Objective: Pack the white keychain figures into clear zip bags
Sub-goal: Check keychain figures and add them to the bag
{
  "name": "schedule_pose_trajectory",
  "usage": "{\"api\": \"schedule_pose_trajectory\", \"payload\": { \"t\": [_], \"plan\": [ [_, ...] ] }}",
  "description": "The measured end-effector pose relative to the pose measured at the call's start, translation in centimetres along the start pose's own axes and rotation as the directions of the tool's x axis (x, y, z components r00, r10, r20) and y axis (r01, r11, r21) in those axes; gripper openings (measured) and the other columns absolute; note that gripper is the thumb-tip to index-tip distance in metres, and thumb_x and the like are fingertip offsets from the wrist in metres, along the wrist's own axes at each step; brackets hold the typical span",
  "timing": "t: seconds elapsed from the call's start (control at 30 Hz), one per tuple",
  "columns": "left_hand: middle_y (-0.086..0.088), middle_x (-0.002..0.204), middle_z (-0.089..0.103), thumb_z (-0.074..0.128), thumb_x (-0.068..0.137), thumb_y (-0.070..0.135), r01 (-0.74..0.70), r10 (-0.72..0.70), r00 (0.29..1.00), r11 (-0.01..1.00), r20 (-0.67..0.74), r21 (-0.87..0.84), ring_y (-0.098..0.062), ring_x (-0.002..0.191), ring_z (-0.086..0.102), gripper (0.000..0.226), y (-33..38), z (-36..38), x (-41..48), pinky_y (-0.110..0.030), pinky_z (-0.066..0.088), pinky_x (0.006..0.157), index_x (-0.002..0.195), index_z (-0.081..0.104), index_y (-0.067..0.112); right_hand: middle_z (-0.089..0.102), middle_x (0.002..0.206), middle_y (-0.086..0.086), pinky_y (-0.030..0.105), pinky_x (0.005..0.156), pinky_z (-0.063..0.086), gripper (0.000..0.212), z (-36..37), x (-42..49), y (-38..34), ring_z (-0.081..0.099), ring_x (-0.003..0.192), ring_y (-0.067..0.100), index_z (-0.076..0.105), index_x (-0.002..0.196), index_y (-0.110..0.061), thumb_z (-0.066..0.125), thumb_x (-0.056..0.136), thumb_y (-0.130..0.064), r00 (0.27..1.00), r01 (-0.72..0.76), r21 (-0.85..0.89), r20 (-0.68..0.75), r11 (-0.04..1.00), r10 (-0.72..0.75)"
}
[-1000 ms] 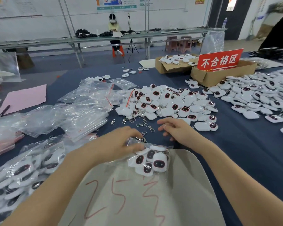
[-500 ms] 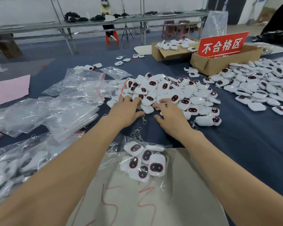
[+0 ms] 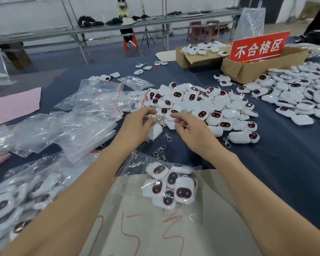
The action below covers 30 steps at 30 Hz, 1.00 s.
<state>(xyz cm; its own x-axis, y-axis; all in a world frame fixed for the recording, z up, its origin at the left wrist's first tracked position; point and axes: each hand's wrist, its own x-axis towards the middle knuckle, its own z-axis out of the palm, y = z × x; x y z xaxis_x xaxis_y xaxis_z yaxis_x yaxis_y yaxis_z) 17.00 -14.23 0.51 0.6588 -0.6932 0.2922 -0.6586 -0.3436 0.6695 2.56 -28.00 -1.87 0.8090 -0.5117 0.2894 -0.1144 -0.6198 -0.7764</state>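
A heap of white keychain figures (image 3: 207,106) with dark red-rimmed faces lies on the blue table ahead of me. At its near edge, my left hand (image 3: 137,128) curls around a white figure (image 3: 155,131). Beside it, my right hand (image 3: 192,132) has its fingers curled and pinches a figure from the heap. A clear zip bag (image 3: 171,185) holding several figures rests near me on a beige sheet (image 3: 155,228) with red writing. Empty clear zip bags (image 3: 81,117) lie stacked to the left.
Filled bags (image 3: 17,202) pile up at the lower left. More figures (image 3: 303,95) spread on the right, behind them a cardboard box (image 3: 248,69) with a red sign (image 3: 259,47). Loose metal clasps (image 3: 161,154) lie between my arms. Pink paper (image 3: 15,106) sits far left.
Both hands left the filled bag on the beige sheet and reached forward to the heap. Their fingers have since curled around figures at its near edge.
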Motion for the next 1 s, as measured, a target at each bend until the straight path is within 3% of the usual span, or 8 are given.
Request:
{"api": "schedule_pose_trajectory", "payload": {
  "t": [0.07,0.17,0.27,0.43,0.63,0.8,0.9,1.0],
  "plan": [
    [0.021,0.095,0.067,0.065,0.097,0.019,0.002,-0.011,0.999,0.979,-0.046,-0.203,0.016,0.080,0.060,0.017,0.9,-0.1,-0.6,-0.002,0.043,0.077,0.105,0.068,0.033,0.063,0.108,-0.013,0.007,0.084,0.044,0.030,0.3,0.3,-0.9,0.060,0.090,-0.008,0.060,0.129,-0.028,0.057,0.100,-0.023,0.999,-0.020,0.148,0.030,0.989,0.015],
    [0.001,0.106,0.075,0.064,0.099,0.015,0.084,-0.118,0.993,0.830,-0.028,-0.552,-0.011,0.095,0.073,0.016,2.0,0.3,-1.6,-0.030,0.057,0.089,0.111,0.071,0.023,0.069,0.096,-0.013,0.022,0.081,0.056,0.016,0.5,0.5,-1.9,0.066,0.082,-0.004,0.062,0.111,-0.034,0.060,0.099,-0.023,0.997,-0.049,0.344,0.066,0.938,0.028],
    [-0.010,0.111,0.074,0.065,0.099,0.011,0.149,-0.180,0.983,0.653,0.039,-0.743,-0.012,0.088,0.073,0.023,2.6,0.8,-2.5,-0.024,0.058,0.080,0.122,0.067,0.013,0.074,0.078,-0.008,0.025,0.066,0.060,0.017,0.4,0.1,-2.4,0.069,0.072,0.005,0.069,0.093,-0.032,0.061,0.099,-0.019,0.994,-0.100,0.506,0.085,0.857,0.066],
    [0.005,0.095,0.073,0.065,0.098,0.013,0.139,-0.158,0.987,0.739,0.031,-0.659,-0.001,0.082,0.069,0.022,2.3,1.4,-3.1,-0.017,0.054,0.074,0.118,0.067,0.023,0.075,0.080,0.001,0.022,0.066,0.058,0.010,0.7,-1.1,-1.8,0.067,0.069,0.011,0.075,0.095,-0.020,0.065,0.097,-0.019,0.986,-0.157,0.690,0.065,0.707,0.155],
    [-0.003,0.085,0.063,0.062,0.099,0.017,0.171,-0.071,0.972,0.864,0.222,-0.474,-0.009,0.080,0.068,0.026,1.6,1.1,-3.3,-0.023,0.054,0.073,0.125,0.064,0.020,0.075,0.081,0.001,0.019,0.067,0.056,0.013,1.3,-1.6,-0.8,0.066,0.069,0.009,0.073,0.105,-0.017,0.065,0.096,-0.012,0.963,-0.196,0.796,0.048,0.572,0.264],
    [-0.001,0.087,0.075,0.063,0.099,0.031,0.270,-0.165,0.956,0.816,0.242,-0.511,-0.025,0.086,0.076,0.017,1.2,1.5,-3.3,-0.032,0.060,0.076,0.107,0.067,0.017,0.077,0.092,-0.001,0.016,0.079,0.053,0.024,1.1,-1.7,-0.3,0.066,0.074,0.006,0.076,0.108,-0.023,0.070,0.091,-0.007,0.982,-0.167,0.747,0.066,0.644,0.177],
    [-0.009,0.085,0.073,0.062,0.100,0.033,0.230,-0.115,0.961,0.837,0.251,-0.496,-0.025,0.082,0.069,0.015,1.0,1.7,-3.0,-0.045,0.060,0.086,0.103,0.070,0.020,0.077,0.100,-0.002,0.017,0.080,0.053,0.028,1.1,-1.7,-0.3,0.067,0.077,0.007,0.077,0.108,-0.028,0.072,0.090,-0.008,0.985,-0.151,0.737,0.057,0.658,0.161],
    [-0.003,0.075,0.073,0.061,0.100,0.032,0.200,-0.078,0.964,0.842,0.254,-0.501,-0.011,0.065,0.061,0.010,1.0,1.5,-2.9,-0.033,0.058,0.068,0.095,0.068,0.026,0.075,0.090,-0.004,0.018,0.077,0.055,0.033,1.1,-1.7,-0.4,0.067,0.078,0.010,0.076,0.108,-0.034,0.072,0.090,-0.007,0.989,-0.125,0.758,0.041,0.640,0.144]
  ]
}}
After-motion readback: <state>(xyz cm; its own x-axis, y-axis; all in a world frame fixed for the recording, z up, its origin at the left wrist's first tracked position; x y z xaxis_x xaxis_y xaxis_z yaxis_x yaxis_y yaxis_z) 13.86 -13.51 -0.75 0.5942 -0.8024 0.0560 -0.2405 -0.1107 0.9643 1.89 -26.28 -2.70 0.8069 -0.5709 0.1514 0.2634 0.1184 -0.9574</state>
